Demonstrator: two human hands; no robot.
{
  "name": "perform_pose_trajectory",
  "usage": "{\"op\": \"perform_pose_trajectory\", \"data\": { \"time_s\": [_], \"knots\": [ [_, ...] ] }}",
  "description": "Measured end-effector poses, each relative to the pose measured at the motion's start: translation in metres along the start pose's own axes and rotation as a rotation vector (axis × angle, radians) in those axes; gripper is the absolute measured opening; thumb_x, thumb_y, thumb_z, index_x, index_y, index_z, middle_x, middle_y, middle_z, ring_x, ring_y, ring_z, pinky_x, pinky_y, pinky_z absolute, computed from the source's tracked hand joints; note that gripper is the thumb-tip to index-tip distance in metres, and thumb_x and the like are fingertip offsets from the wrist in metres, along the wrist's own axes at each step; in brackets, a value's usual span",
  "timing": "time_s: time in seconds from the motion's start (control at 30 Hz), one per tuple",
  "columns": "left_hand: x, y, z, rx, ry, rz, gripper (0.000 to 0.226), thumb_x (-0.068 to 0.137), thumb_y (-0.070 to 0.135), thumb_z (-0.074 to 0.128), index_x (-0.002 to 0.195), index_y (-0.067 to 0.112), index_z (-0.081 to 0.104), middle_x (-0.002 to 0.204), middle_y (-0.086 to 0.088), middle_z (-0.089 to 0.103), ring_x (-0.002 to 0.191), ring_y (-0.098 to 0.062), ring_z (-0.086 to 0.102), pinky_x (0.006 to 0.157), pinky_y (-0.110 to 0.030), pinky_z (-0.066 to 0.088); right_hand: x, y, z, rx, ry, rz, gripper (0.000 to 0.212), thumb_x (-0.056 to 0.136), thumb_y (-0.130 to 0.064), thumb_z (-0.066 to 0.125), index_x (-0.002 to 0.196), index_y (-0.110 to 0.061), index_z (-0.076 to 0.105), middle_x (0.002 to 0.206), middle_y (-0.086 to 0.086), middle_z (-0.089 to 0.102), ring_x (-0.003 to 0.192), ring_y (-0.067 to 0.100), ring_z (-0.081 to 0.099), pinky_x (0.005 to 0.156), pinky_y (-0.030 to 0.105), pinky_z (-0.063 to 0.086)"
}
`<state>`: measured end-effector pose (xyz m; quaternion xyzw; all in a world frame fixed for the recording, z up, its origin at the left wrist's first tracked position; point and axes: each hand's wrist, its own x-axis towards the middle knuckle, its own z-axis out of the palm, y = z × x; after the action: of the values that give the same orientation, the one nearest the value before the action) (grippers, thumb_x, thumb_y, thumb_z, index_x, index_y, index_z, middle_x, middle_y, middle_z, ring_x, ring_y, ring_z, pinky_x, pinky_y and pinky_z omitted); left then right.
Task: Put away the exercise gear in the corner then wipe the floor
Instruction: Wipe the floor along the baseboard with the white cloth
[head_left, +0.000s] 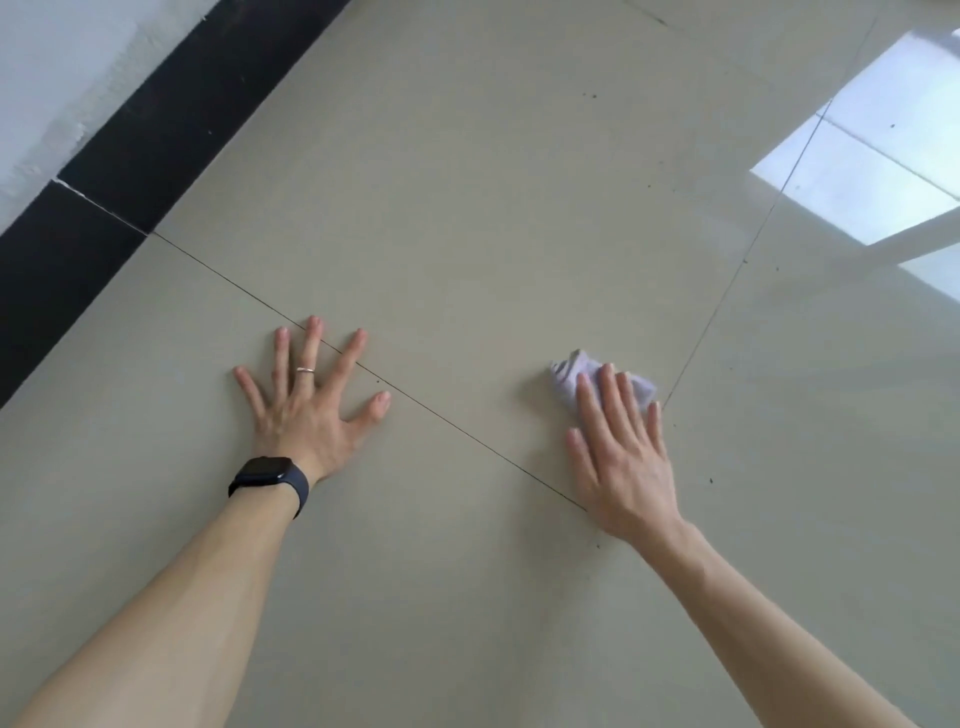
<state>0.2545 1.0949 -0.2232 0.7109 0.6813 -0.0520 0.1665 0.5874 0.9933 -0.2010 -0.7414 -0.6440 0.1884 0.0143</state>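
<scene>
My left hand (306, 400) lies flat on the beige tiled floor (467, 208), fingers spread wide, holding nothing; it wears a ring and a dark watch on the wrist. My right hand (621, 447) presses flat on a crumpled pale lilac cloth (569, 376), its fingertips on top of the cloth, pinning it to the tile. Part of the cloth is hidden under the fingers. No exercise gear is in view.
A black skirting strip (156, 135) runs along the white wall (52, 78) at the upper left. Thin grout lines cross the tiles. Small dark specks dot the floor at the right. A bright window reflection (857, 166) shines on the floor at the upper right.
</scene>
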Motion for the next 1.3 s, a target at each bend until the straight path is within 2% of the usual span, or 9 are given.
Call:
{"op": "perform_pose_trajectory", "data": {
  "time_s": [0.17,0.37,0.43,0.53,0.6,0.77,0.83,1.07,1.3],
  "knots": [
    [-0.049,0.011,0.003,-0.059,0.039,-0.058,0.077,0.087,0.073,0.023,0.156,0.043,0.005,0.166,0.001,-0.005,0.152,-0.033,-0.004,0.110,-0.074,0.003,-0.069,-0.011,0.019,-0.090,-0.153,-0.544,0.055,0.105,-0.046,0.031,0.157,-0.033,0.021,0.165,-0.005,0.015,0.153,0.013,0.010,0.119,0.054,0.018],
    [-0.134,-0.017,0.029,-0.073,-0.087,-0.162,0.076,0.089,0.072,0.020,0.156,0.039,0.012,0.166,0.005,-0.004,0.153,-0.024,0.002,0.107,-0.077,0.010,0.004,-0.027,0.009,0.061,-0.003,0.271,0.061,0.104,-0.049,0.019,0.158,-0.031,-0.003,0.167,-0.004,-0.007,0.152,0.011,-0.011,0.122,0.054,-0.004],
    [-0.131,-0.029,0.024,-0.058,-0.096,-0.120,0.073,0.089,0.071,0.020,0.155,0.043,0.012,0.166,0.007,-0.005,0.153,-0.023,0.002,0.108,-0.076,0.008,-0.016,-0.069,0.025,0.000,-0.030,0.015,0.062,0.104,-0.050,0.020,0.159,-0.030,0.000,0.167,-0.004,-0.006,0.153,0.013,-0.010,0.122,0.054,-0.004],
    [-0.126,-0.046,0.009,-0.096,-0.038,-0.226,0.072,0.091,0.068,0.023,0.156,0.042,0.005,0.166,0.006,-0.011,0.153,-0.024,-0.004,0.112,-0.072,0.004,-0.056,-0.106,0.045,-0.139,-0.238,-0.785,0.058,0.104,-0.049,0.025,0.158,-0.032,0.012,0.167,-0.007,0.006,0.153,0.012,0.001,0.122,0.055,0.008],
    [-0.125,-0.066,-0.001,-0.125,-0.042,-0.333,0.073,0.094,0.068,0.028,0.156,0.041,0.000,0.164,0.007,-0.018,0.152,-0.023,-0.010,0.113,-0.070,0.001,-0.029,-0.103,0.041,-0.200,-0.229,-0.922,0.056,0.105,-0.047,0.026,0.158,-0.035,0.013,0.166,-0.010,0.011,0.152,0.009,0.006,0.122,0.055,0.007],
    [-0.134,-0.127,-0.012,-0.123,-0.170,-0.540,0.092,0.077,0.090,0.026,0.149,0.052,-0.017,0.160,0.008,-0.032,0.150,-0.022,-0.022,0.111,-0.072,0.000,0.059,-0.111,0.017,0.035,-0.038,0.009,0.059,0.104,-0.046,0.020,0.158,-0.031,0.001,0.167,-0.008,-0.003,0.152,0.009,-0.007,0.121,0.057,-0.007],
    [-0.134,-0.134,-0.010,-0.175,-0.223,-0.592,0.099,0.067,0.097,0.021,0.143,0.056,-0.026,0.155,0.010,-0.040,0.146,-0.021,-0.031,0.109,-0.074,-0.003,0.061,-0.141,0.024,0.087,-0.029,0.133,0.061,0.104,-0.046,0.017,0.159,-0.028,-0.003,0.167,-0.004,-0.008,0.152,0.012,-0.011,0.121,0.056,-0.008],
    [-0.128,-0.139,-0.013,-0.196,-0.313,-0.576,0.100,0.063,0.098,0.017,0.136,0.057,-0.036,0.145,0.010,-0.052,0.141,-0.020,-0.041,0.108,-0.074,-0.007,0.003,-0.178,0.053,-0.220,-0.255,-1.002,0.056,0.105,-0.047,0.023,0.158,-0.035,0.011,0.166,-0.009,0.009,0.153,0.009,0.005,0.122,0.056,0.006],
    [-0.136,-0.139,0.003,-0.143,-0.051,-0.526,0.093,0.073,0.095,0.018,0.146,0.054,-0.022,0.157,0.008,-0.037,0.147,-0.020,-0.029,0.108,-0.076,-0.004,0.110,-0.213,0.041,0.034,-0.006,-0.003,0.061,0.103,-0.045,0.022,0.159,-0.029,0.002,0.167,-0.004,-0.003,0.153,0.013,-0.008,0.121,0.057,-0.005]
  ]
}}
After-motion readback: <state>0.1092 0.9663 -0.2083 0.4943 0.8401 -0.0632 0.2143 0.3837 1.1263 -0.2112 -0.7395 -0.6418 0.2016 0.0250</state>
